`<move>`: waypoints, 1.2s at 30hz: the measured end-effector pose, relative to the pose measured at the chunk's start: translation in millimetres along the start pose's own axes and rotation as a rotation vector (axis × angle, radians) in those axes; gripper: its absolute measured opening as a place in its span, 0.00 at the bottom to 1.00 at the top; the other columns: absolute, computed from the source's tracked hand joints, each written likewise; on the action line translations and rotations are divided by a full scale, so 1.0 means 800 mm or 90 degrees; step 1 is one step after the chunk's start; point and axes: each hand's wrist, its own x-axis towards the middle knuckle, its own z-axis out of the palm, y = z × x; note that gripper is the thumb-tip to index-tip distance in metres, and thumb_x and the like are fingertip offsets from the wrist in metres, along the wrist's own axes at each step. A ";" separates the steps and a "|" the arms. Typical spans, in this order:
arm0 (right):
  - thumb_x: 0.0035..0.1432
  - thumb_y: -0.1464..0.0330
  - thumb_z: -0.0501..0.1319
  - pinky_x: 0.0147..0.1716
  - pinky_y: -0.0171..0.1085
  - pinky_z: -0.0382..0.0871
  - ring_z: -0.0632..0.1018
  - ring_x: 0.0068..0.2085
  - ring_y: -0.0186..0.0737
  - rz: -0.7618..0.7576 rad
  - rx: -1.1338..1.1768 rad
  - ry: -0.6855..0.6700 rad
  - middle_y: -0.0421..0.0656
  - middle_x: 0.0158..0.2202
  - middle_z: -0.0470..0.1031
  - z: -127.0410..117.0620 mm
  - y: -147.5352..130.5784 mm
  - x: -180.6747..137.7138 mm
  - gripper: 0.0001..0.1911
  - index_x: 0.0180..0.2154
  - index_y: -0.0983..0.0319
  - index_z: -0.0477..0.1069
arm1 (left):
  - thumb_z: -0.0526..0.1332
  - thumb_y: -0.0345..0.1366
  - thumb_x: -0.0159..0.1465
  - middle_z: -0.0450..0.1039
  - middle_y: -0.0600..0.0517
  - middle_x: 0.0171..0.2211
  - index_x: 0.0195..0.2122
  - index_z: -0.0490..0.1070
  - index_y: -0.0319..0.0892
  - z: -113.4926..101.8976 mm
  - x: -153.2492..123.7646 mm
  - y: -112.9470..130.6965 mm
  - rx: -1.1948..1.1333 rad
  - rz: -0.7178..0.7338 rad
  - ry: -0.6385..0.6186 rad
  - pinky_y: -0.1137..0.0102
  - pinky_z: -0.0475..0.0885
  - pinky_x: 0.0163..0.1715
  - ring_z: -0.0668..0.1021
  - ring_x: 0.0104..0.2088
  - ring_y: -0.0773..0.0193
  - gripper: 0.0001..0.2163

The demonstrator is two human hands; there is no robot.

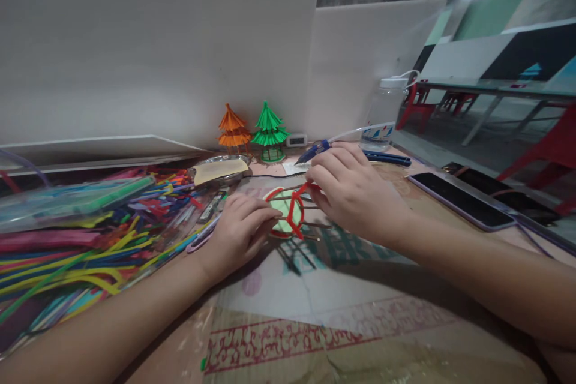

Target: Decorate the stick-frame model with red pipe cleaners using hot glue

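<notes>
My left hand [243, 223] is closed on the near left edge of a small craft frame, a pale green disc [280, 225] with thin dark sticks standing out to the right. A red pipe cleaner [296, 210] loops around the sticks. My right hand [348, 189] pinches the upper end of this red strip between thumb and fingers. The frame lies tilted on its side, its sticks pointing toward my right wrist. Behind my right hand a blue-tipped glue gun [312, 152] lies with its pale cord trailing right. Fingers hide part of the disc.
Bundles of colourful pipe cleaners [58, 264] cover the left side. Orange [233, 126] and green [269, 132] tree-like models stand at the back by a white board [157, 60]. To the right are a bottle [382, 111], a blue cutter [387, 158] and a phone [461, 199].
</notes>
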 end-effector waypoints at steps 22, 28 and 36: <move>0.63 0.62 0.57 0.24 0.36 0.60 0.73 0.23 0.37 0.351 0.420 -0.403 0.38 0.20 0.72 0.028 0.147 -0.005 0.11 0.34 0.59 0.75 | 0.55 0.39 0.68 0.78 0.48 0.36 0.34 0.72 0.43 0.026 0.001 -0.035 -0.149 -0.263 -0.100 0.63 0.71 0.39 0.78 0.38 0.55 0.10; 0.58 0.57 0.63 0.28 0.37 0.60 0.76 0.29 0.43 0.297 0.272 -0.435 0.46 0.30 0.80 0.079 0.112 -0.023 0.12 0.32 0.59 0.78 | 0.54 0.40 0.69 0.78 0.47 0.37 0.36 0.73 0.42 0.028 0.000 -0.035 -0.144 -0.266 -0.120 0.62 0.71 0.40 0.78 0.38 0.54 0.10; 0.63 0.62 0.56 0.26 0.37 0.56 0.75 0.31 0.44 0.309 0.249 -0.422 0.48 0.35 0.80 0.108 0.096 -0.035 0.12 0.35 0.60 0.75 | 0.53 0.37 0.70 0.77 0.47 0.37 0.37 0.73 0.42 0.029 0.000 -0.034 -0.156 -0.261 -0.129 0.63 0.70 0.40 0.77 0.40 0.56 0.10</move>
